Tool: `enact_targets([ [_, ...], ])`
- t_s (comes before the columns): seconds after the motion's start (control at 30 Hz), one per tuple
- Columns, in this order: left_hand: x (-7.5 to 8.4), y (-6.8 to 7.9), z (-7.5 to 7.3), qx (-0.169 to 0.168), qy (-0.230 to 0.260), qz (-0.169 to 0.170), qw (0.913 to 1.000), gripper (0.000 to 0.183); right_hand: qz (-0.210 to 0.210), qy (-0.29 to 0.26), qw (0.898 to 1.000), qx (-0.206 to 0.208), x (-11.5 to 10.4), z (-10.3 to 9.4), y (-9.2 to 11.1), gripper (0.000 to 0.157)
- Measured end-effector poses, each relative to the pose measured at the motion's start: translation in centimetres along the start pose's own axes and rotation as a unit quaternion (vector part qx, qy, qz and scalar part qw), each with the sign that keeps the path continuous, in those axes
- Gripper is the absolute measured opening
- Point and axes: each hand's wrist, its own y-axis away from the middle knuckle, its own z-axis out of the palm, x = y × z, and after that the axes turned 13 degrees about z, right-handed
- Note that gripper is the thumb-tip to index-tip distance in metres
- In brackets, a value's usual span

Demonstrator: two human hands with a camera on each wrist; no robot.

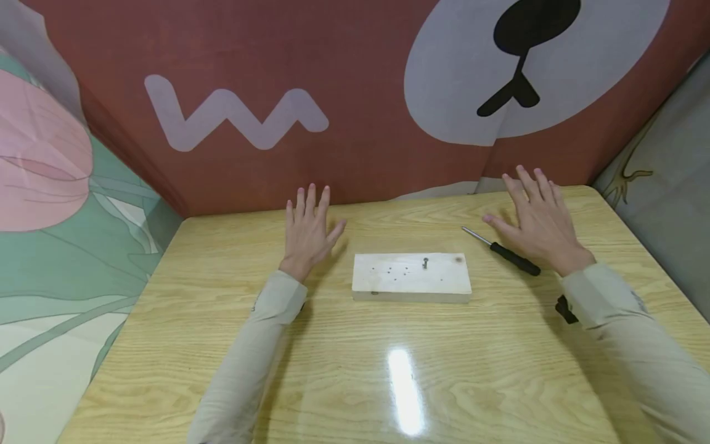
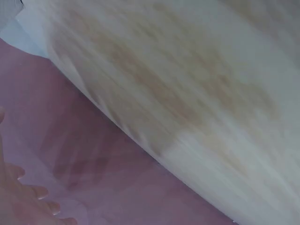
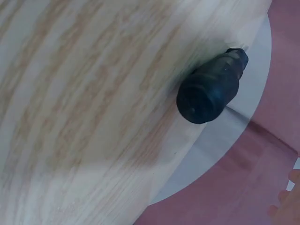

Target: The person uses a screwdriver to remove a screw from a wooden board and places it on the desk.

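Note:
My left hand (image 1: 306, 239) is spread over the far left part of the table, fingers straight and nothing held. To its right lies a pale wooden block (image 1: 407, 283) with several small holes in its top. A screw (image 1: 425, 263) stands in the block, right of its middle. My right hand (image 1: 540, 222) is also spread, fingers straight, beyond the block's right end. Close beside that hand lies a screwdriver (image 1: 514, 258) with a black handle, its metal shaft pointing away and left. The right wrist view shows the screwdriver handle (image 3: 206, 91) end-on.
The wood-grain table (image 1: 344, 370) meets a red-brown cloth backdrop (image 1: 360, 166) at its far edge. Printed cloth (image 1: 66, 259) hangs at the left side, and grey cloth (image 1: 671, 172) at the right. A small black object (image 1: 566, 310) shows beside the right sleeve.

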Motion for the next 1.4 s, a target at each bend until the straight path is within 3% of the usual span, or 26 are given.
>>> enact_targets([
  [0.23, 0.4, 0.2, 0.1, 0.006, 0.017, 0.005, 0.9998, 0.075, -0.012, 0.002, 1.0, 0.004, -0.2, -0.3, 0.4, 0.085],
  [0.57, 0.7, 0.6, 0.0, 0.027, 0.029, 0.019, 0.999, 0.074, -0.01, -0.051, 0.999, -0.005, -0.1, -0.8, 1.5, 0.083],
  [1.0, 1.2, 1.4, -0.5, 0.039, 0.056, 0.034, 0.9971, 0.073, -0.015, -0.081, 0.997, -0.004, 0.3, -0.8, 2.9, 0.083],
  [1.23, 1.5, 1.8, -0.8, 0.067, 0.077, 0.051, 0.9935, 0.07, -0.013, -0.096, 0.995, -0.009, 0.0, -1.1, 3.5, 0.081],
  [1.4, 1.8, 2.4, -1.1, 0.069, 0.096, 0.056, 0.9914, 0.069, -0.014, -0.1, 0.995, -0.01, 0.0, -1.1, 3.8, 0.081],
])
